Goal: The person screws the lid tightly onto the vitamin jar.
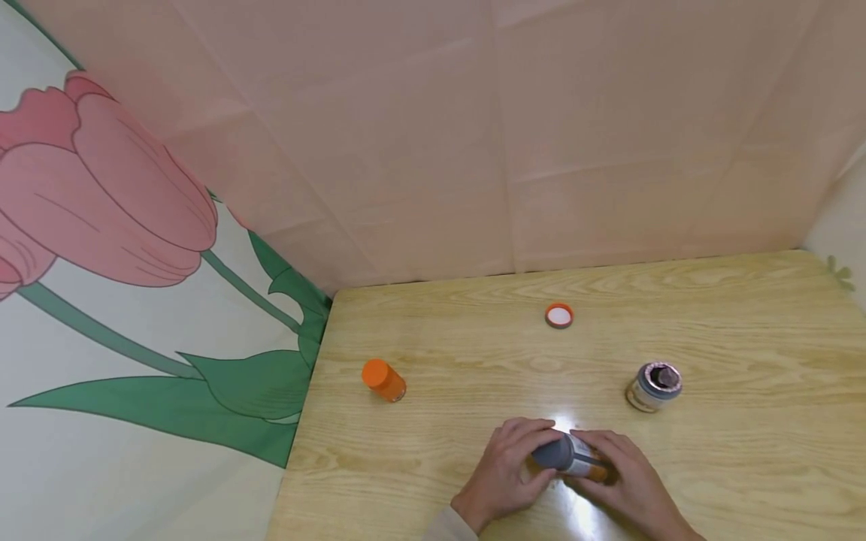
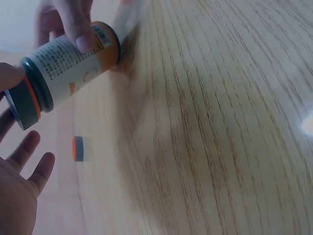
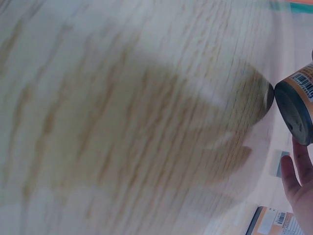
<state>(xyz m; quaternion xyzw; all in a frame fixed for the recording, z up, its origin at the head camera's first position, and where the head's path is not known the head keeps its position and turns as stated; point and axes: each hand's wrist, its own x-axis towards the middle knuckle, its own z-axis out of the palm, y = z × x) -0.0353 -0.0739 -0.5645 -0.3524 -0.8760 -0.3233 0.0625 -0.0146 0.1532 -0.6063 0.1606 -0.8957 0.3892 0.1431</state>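
Observation:
My right hand (image 1: 629, 481) grips the body of a supplement bottle (image 2: 73, 63) with a white and orange printed label, held tilted low over the table. At its other end, the thumb and fingers of my left hand (image 1: 507, 466) pinch the dark grey cap (image 2: 24, 103). An orange band shows along the cap, which still sits on the bottle's neck. In the right wrist view, the bottle's dark base (image 3: 293, 112) comes close to the tabletop.
An uncapped jar (image 1: 646, 397) with something dark in its mouth stands to the right. Farther back lies a loose lid (image 1: 559, 315), white inside up. An orange bottle (image 1: 386, 379) stands at the left of the wood-grain table (image 1: 446, 338), which meets a pink cloth wall (image 1: 419, 188).

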